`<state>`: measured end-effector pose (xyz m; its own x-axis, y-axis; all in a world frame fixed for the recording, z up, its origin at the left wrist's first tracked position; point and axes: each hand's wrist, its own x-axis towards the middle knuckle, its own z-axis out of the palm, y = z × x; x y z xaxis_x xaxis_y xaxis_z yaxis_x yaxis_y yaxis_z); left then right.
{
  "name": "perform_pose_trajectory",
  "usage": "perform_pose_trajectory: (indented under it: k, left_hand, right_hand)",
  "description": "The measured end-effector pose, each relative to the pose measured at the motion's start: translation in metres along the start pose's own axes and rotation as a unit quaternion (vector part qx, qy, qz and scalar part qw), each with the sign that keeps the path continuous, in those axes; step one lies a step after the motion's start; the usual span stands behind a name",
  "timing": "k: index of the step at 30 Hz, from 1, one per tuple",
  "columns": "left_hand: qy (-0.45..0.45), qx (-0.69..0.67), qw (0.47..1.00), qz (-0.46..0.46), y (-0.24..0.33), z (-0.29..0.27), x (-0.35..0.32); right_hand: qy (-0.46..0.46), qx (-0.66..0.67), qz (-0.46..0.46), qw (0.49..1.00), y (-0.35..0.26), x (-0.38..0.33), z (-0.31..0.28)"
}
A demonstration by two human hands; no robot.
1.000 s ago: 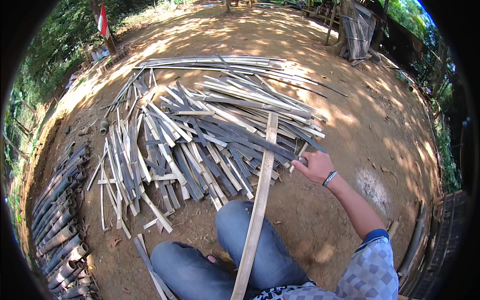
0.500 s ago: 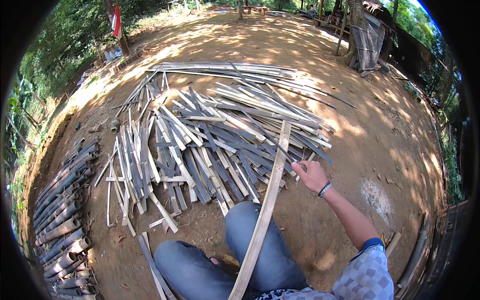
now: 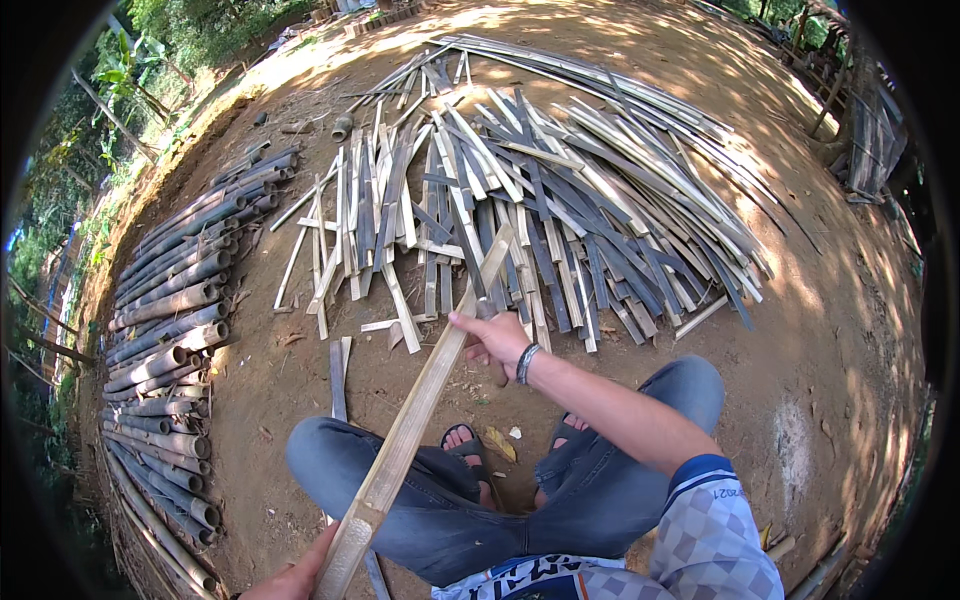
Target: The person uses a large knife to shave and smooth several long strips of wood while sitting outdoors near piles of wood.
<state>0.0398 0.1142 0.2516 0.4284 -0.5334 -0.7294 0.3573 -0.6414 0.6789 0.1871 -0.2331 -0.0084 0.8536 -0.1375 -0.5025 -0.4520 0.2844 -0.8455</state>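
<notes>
A long pale bamboo strip (image 3: pixel 415 400) slants from the lower left up across my lap. At its lower end, my left hand (image 3: pixel 293 575) is closed around the edge, partly cut off by the picture's rim. My right hand (image 3: pixel 497 340), with a dark bracelet at the wrist, is closed beside the strip's upper part. It grips what looks like a knife (image 3: pixel 474 262): a dark, narrow blade points away past the strip, and a brownish handle end shows below the fist. Whether the blade touches the strip, I cannot tell.
Many split bamboo strips (image 3: pixel 590 230) lie in a spread pile in front of me. Dark bamboo poles (image 3: pixel 180 300) are stacked at the left. A few loose strips (image 3: pixel 339 385) rest by my left knee. My sandalled feet (image 3: pixel 465 440) stand on bare soil.
My view has turned left and down. My left hand has come into sight on the strip's lower end. My right hand has moved left, over to the strip.
</notes>
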Motion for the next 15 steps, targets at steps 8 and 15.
perform_pose_trajectory:
  k: [8,15]
  left_hand:
    - [-0.039,-0.16,0.97,0.18,-0.019,-0.072,-0.009]
    - [0.573,-0.08,0.677,0.455,-0.033,-0.043,0.09]
  right_hand:
    - [0.01,0.327,0.185,0.927,0.124,-0.027,0.118]
    - [-0.014,0.388,0.24,0.89,0.145,-0.021,0.146]
